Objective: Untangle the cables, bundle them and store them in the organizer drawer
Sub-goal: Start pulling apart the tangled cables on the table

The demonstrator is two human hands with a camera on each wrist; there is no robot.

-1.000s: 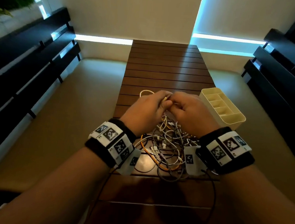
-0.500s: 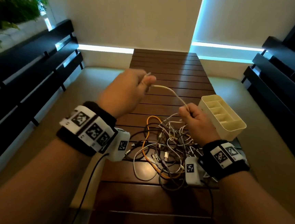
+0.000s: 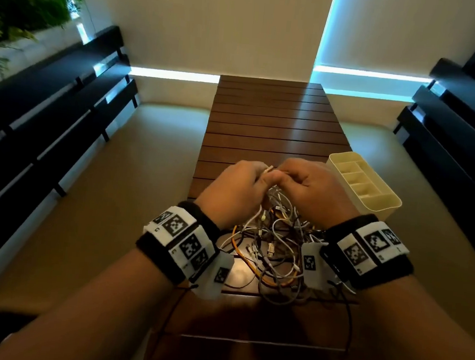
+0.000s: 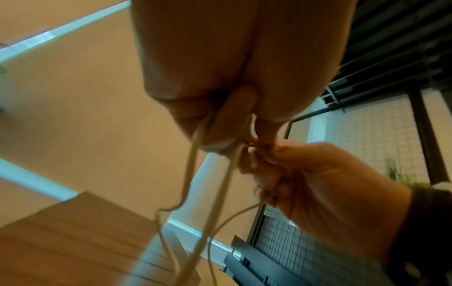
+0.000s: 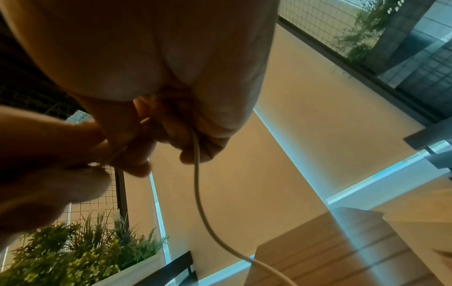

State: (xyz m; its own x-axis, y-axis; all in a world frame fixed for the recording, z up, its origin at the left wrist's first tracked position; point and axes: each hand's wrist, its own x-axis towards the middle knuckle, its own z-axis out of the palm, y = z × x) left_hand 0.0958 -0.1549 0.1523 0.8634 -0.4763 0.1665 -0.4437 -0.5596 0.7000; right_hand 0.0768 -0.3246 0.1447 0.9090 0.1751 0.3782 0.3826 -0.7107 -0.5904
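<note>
Bare forearms, no sleeves. On each wrist a wide black band: left wristband (image 3: 177,242), right wristband (image 3: 368,250). Across each band a white strip printed with square black-and-white pixel markers, small letters beside them. On the inner side of each band, towards the other band, a white camera housing bearing one more marker: left one (image 3: 216,275), right one (image 3: 310,263). From under each band a thin black wire (image 3: 348,324) trailing back along the forearm.

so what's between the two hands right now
Almost nothing: the left hand and right hand nearly touch, and only a short bit of the white cable both pinch spans the gap. The head view shows this.
</note>
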